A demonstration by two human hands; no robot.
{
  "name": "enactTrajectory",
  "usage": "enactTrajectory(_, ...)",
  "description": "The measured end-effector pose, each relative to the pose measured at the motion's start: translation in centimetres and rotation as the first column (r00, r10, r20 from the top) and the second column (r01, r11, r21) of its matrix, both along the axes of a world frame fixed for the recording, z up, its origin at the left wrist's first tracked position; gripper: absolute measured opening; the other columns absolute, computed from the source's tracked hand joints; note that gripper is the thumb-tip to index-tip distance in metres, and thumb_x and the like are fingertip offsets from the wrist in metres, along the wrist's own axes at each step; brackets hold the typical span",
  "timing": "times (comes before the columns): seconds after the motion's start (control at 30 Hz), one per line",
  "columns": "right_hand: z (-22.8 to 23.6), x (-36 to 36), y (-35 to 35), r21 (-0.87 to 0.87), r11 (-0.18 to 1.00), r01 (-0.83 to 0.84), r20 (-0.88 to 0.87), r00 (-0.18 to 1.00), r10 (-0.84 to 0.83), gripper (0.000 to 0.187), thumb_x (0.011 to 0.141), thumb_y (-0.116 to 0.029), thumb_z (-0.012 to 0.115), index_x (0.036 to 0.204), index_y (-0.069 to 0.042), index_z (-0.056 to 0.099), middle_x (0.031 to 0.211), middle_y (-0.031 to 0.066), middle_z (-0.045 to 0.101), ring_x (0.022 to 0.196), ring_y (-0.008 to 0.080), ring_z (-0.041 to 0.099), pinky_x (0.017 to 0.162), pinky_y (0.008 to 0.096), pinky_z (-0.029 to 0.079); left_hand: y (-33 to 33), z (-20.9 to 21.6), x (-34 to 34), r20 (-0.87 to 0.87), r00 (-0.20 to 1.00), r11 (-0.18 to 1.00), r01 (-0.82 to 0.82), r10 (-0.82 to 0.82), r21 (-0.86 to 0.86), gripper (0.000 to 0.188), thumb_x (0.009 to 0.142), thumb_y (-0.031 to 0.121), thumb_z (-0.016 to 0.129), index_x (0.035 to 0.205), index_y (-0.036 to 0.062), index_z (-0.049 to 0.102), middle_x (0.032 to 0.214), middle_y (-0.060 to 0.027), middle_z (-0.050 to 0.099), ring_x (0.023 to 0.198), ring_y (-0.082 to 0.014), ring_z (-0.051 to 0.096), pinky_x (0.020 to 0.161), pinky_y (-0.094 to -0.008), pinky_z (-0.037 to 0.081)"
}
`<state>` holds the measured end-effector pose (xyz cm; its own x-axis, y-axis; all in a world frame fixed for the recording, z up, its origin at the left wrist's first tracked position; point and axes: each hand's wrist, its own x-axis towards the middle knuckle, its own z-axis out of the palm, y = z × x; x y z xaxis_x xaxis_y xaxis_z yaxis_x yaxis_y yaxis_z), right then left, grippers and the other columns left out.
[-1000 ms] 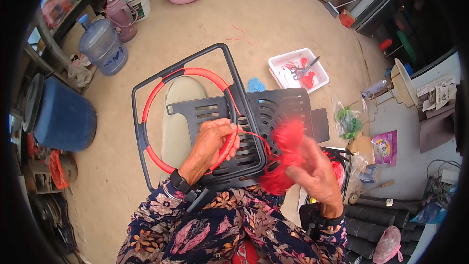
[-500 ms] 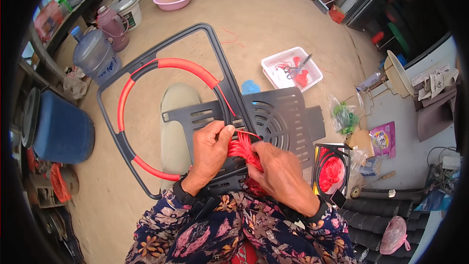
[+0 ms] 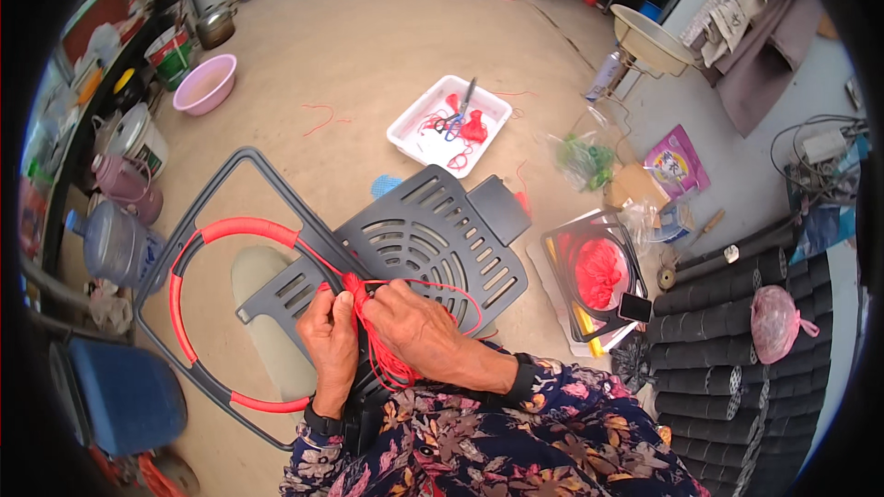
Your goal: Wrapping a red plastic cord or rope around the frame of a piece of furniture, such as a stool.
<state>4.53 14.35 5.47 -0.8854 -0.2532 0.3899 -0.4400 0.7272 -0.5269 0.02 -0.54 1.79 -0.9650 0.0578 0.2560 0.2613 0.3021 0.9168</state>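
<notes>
My left hand [image 3: 330, 339] is closed in a pinch on a red cord [image 3: 391, 368] close to the ring's right side. My right hand [image 3: 416, 329] grips the same bunched cord just beside it, and loose strands hang below both hands. A taut strand runs from there up to the red wrapping [image 3: 249, 226] on a black ring set in a black frame [image 3: 191, 221]. That ring is wrapped in red in several stretches, with bare black between them. Joined to the frame is a black slotted panel [image 3: 497, 212]. My hands hide the ring's lower right part.
A white tray [image 3: 396, 133] with scissors [image 3: 452, 125] and red cord lies ahead. On the right are a black frame holding a red cord bundle [image 3: 600, 273], a plastic bag with green contents [image 3: 585, 164] and black rolls [image 3: 709, 364]. A water jug [image 3: 115, 247] and blue barrel [image 3: 129, 396] stand left.
The view has shifted, so the ring, frame and panel now appear lower and further left. My hands have drawn the bunched cord nearer the ring's right side, and its strands now hang longer.
</notes>
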Motion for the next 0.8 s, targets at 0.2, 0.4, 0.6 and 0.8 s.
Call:
enactTrajectory(0.2,-1.7,-2.1,-0.5,-0.038,0.996,0.076,-0.114,0.99,-0.08,0.022,0.077,-0.006,0.06,0.098,-0.002,0.054,0.087,0.0109,0.049,0.085,0.0294,0.054,0.065,0.0381,0.049,2.0,0.5,0.1,0.168,0.985,0.96,-0.016,-0.032,0.279,0.03,0.094,0.011,0.06,0.069,0.0035,0.047,0.062,0.0047,0.04,0.059,-0.0053,0.033,0.05,-0.0248,0.029)
enactTrajectory(0.4,0.8,-4.3,2.8,-0.416,0.904,0.101,-0.044,0.99,-0.131,0.011,0.087,-0.012,0.061,0.087,-0.001,0.06,0.078,0.0186,0.06,0.074,0.038,0.059,0.065,0.0434,0.048,0.2,-0.8,0.0,0.261,0.961,0.955,0.004,-0.085,0.297,0.027,0.098,0.017,0.058,0.074,0.0046,0.056,0.061,0.0018,0.056,0.049,-0.0027,0.041,0.043,-0.0204,0.029)
enactTrajectory(0.6,-3.2,-6.3,4.7,-0.193,0.978,0.085,0.266,0.964,-0.031,0.019,0.088,-0.017,0.059,0.089,0.002,0.061,0.066,0.0237,0.06,0.063,0.0428,0.058,0.057,0.0465,0.046,1.0,-0.4,0.3,0.33,0.934,0.943,0.025,-0.14,0.331,0.027,0.098,0.021,0.057,0.077,0.0042,0.058,0.064,-0.0034,0.062,0.046,-0.0041,0.045,0.04,-0.0197,0.032)
enactTrajectory(0.8,-0.3,-6.2,5.9,-0.587,0.805,0.086,0.683,0.587,0.435,0.031,0.09,-0.033,0.063,0.087,-0.004,0.07,0.059,0.0001,0.058,0.049,0.0077,0.051,0.048,0.0254,0.041,0.5,1.5,1.6,0.326,0.923,0.913,0.061,-0.206,0.403,0.023,0.097,0.022,0.059,0.085,0.002,0.063,0.067,-0.0025,0.063,0.046,-0.0042,0.046,0.04,-0.0194,0.035)
